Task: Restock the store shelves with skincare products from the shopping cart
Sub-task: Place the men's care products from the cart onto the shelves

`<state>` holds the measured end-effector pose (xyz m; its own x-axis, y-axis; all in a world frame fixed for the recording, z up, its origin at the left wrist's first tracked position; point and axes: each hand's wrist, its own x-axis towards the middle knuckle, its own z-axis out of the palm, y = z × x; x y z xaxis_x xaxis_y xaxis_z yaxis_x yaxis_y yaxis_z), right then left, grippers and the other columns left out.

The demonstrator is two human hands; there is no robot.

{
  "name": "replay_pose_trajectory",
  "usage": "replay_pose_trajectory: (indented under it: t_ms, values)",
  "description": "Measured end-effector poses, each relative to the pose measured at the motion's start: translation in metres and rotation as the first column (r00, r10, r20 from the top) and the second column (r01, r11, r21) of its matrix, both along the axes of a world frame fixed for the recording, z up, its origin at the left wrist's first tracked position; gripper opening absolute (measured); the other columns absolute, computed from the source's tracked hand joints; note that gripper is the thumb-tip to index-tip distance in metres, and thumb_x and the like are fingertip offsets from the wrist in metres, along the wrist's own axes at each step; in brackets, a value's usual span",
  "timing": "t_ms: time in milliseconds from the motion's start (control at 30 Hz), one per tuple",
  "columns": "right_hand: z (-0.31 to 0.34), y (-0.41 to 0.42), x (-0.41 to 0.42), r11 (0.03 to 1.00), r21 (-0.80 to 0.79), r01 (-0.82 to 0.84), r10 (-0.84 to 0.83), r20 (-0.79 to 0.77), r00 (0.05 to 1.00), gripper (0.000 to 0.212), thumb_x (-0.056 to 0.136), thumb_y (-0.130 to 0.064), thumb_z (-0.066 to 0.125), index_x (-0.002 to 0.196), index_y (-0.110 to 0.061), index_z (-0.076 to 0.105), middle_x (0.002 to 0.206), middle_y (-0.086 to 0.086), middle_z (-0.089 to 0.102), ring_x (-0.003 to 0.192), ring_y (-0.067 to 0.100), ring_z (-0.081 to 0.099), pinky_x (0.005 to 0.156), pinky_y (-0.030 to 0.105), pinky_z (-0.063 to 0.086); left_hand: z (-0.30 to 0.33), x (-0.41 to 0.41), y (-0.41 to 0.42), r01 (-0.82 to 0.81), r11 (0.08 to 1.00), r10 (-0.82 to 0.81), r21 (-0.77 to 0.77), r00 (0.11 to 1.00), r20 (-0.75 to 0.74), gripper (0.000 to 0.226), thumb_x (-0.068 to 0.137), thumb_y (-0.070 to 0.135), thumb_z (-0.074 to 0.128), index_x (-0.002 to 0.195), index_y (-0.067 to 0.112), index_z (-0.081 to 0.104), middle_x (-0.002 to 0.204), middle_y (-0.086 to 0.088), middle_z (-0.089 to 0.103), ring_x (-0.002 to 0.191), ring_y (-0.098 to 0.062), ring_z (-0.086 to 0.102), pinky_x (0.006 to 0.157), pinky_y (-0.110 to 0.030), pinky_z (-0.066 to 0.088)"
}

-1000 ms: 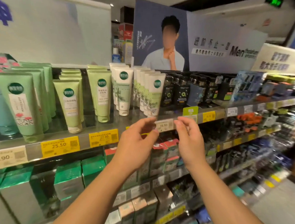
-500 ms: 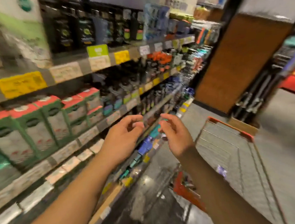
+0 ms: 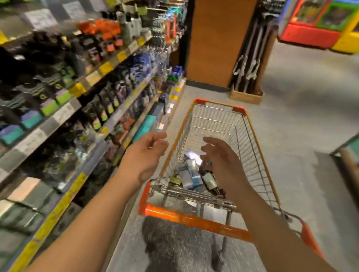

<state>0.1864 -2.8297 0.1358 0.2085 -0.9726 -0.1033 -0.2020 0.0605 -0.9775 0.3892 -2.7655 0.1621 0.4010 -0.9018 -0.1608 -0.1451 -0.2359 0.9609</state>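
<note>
Orange plastic trims the wire shopping cart [image 3: 198, 217], whose long axis runs away from the person, handle end nearest and narrow front toward the wooden pillar [image 3: 221, 37]. The skincare products [image 3: 194, 174] lie in a loose heap at the near end of the basket: pale blue boxes lean roughly along the cart's length, and a dark bottle [image 3: 210, 180] lies tilted with its neck toward the handle.

The left hand [image 3: 146, 153] hovers over the cart's left rim, fingers loosely curled, holding nothing. The right hand [image 3: 222, 154] hangs above the heap, fingers spread and relaxed, also holding nothing.

Half a second ago both hands were raised in front of the store shelves [image 3: 74, 95] and only the cart's front showed at the right; now the view has swung down and right, the whole basket is visible, and the hands sit over it. 1 second ago the fingertips were up at a price tag on the top shelf.

Shelves of dark bottles with yellow price tags [image 3: 105, 68] run along the left, just beside the cart. A box of long-handled tools [image 3: 245, 71] stands by the pillar, and a red and yellow cabinet [image 3: 324, 33] sits far right. The basket's wire walls flank the heap; blur hides the labels.
</note>
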Motion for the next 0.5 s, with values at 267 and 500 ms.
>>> replay_pose_trajectory:
  t_ms: [267,500]
  values:
    - [-0.016,-0.024,-0.094,0.989,0.006,0.149,-0.149,-0.038,0.988,0.031,0.085,-0.061,0.057,0.113,-0.053,0.069,0.118,-0.010,0.073,0.105,0.019,0.073,0.095,0.057,0.057,-0.027,-0.063,-0.045,0.084,0.995,-0.084,0.055,0.996,-0.001,0.031,0.073,0.056,0.064,0.101,0.046,0.073,0.101,-0.009,0.073,0.085,-0.026,0.065,0.077,-0.043,0.050]
    - [-0.032,-0.022,-0.141,0.970,0.061,0.237,-0.234,-0.047,0.971,0.024,0.092,-0.055,0.059,0.113,-0.051,0.070,0.120,-0.013,0.073,0.109,0.011,0.071,0.099,0.050,0.056,-0.056,-0.104,-0.051,0.116,0.983,-0.130,0.141,0.987,0.095,0.022,0.082,0.052,0.062,0.103,0.053,0.069,0.104,0.005,0.074,0.093,-0.017,0.070,0.091,-0.043,0.057]
